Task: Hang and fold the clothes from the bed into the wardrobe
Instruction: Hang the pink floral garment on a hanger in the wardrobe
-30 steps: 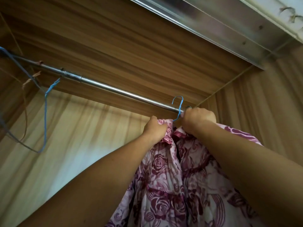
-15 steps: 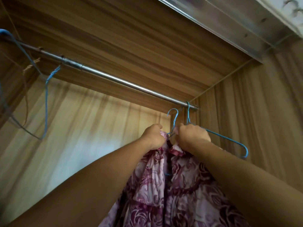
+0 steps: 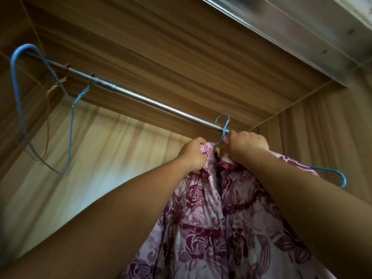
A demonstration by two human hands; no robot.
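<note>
I see wood-grain laminate wardrobe [image 3: 181,57] overhead. Soft pink garment [image 3: 201,228], maroon rose print, hangs just under smooth steel rail [image 3: 161,105]. Left hand [image 3: 194,154] bunches collar; right hand [image 3: 247,146] pinches thin blue wire hanger [image 3: 225,127], hook at rail.

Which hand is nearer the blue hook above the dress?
Right. The right hand is beside the hook, just below it; the left hand grips the dress, lower and farther left.
</note>
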